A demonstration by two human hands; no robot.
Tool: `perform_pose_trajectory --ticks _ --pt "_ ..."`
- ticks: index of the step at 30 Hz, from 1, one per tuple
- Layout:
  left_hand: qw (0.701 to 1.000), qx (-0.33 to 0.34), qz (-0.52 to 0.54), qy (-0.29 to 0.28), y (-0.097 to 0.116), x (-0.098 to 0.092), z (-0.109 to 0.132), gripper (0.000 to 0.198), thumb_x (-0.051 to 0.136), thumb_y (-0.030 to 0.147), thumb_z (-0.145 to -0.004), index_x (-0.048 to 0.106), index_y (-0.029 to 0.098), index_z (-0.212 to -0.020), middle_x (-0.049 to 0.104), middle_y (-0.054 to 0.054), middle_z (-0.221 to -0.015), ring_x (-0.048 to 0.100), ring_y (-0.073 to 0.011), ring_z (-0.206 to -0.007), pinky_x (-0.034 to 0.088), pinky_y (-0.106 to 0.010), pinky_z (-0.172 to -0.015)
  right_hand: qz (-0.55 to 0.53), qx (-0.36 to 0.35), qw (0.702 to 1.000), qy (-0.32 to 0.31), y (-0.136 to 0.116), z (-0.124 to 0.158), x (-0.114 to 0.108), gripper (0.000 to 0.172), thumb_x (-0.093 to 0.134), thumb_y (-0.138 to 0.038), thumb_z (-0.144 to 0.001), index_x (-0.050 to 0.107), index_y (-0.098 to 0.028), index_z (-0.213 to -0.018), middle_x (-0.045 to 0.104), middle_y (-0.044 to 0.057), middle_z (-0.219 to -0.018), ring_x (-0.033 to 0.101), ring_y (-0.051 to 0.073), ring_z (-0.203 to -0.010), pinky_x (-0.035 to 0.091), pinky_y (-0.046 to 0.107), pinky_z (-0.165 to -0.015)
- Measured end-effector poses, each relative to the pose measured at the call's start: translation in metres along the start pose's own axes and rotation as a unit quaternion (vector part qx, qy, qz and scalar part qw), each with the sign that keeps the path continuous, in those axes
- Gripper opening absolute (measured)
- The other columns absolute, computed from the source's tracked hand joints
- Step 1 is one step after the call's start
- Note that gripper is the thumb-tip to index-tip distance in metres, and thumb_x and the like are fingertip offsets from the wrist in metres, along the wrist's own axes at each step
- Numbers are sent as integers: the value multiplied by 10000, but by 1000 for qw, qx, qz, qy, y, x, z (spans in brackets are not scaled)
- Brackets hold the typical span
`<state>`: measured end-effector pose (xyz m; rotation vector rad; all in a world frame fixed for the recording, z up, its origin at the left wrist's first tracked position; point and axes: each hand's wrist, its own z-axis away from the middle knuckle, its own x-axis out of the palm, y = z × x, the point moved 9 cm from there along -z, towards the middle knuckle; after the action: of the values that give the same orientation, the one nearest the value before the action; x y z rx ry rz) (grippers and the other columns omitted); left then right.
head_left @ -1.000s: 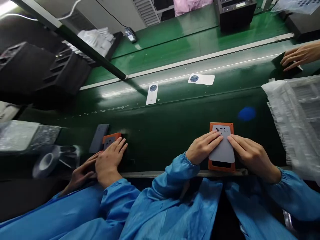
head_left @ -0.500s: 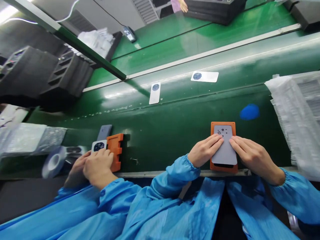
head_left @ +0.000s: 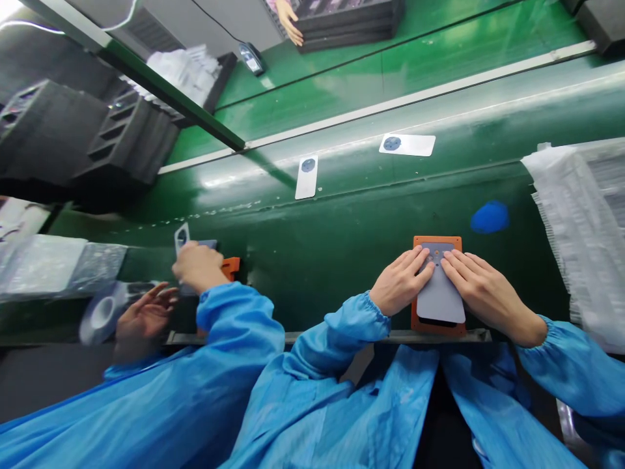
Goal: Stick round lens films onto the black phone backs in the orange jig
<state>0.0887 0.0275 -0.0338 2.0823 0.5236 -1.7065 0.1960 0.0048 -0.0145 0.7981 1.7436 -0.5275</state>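
Observation:
A grey phone back panel [head_left: 440,294], with small camera holes at its far end, lies in an orange jig [head_left: 463,331] in front of me. My left hand [head_left: 401,280] rests on the panel's upper left, its fingers stretched out flat. From the right side, my right hand [head_left: 488,294] lays its extended fingers on the upper part, over some of the holes. Neither hand is wrapped round the panel. A dark strip shows between the panel's near end and the jig.
Two white phone-shaped cards, an upright one [head_left: 306,177] and a sideways one [head_left: 407,145], lie on the belt. A blue patch [head_left: 489,217] and stacked white packing [head_left: 576,241] are to the right. A co-worker's hand [head_left: 198,266] holds a panel at left, near another orange jig [head_left: 230,267].
My fingers have shifted up the panel, toward and over the camera holes. The co-worker at left has moved a panel up and away. The cards have drifted slightly right in view.

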Motion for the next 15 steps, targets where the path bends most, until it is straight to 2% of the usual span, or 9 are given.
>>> perform_pose_trajectory --ticks 5,12,15 --pt "1000 -25 -8 -6 0 9 6 362 459 158 -1044 578 114 -1382 521 -231 -1561 441 -325 -1523 440 -523 -1232 -14 43 999 -30 -4 3 14 455 441 -49 -977 589 54 -1393 586 284 -1462 586 366 -1372 505 508 -1142" --pt "999 -36 8 -16 14 8 21 451 463 135 -990 552 97 -1431 490 -236 -1586 434 -338 -1529 409 -527 -1247 -25 54 997 -49 -16 14 10 493 472 -55 -928 582 75 -1392 578 310 -1457 568 383 -1382 484 516 -1162" --pt "998 -40 47 -27 14 9 22 519 528 157 -931 542 74 -1443 457 -257 -1602 415 -359 -1536 408 -541 -1239 -24 57 997 -47 -18 14 11 495 486 -64 -917 588 83 -1378 580 326 -1444 575 390 -1369 483 522 -1158"
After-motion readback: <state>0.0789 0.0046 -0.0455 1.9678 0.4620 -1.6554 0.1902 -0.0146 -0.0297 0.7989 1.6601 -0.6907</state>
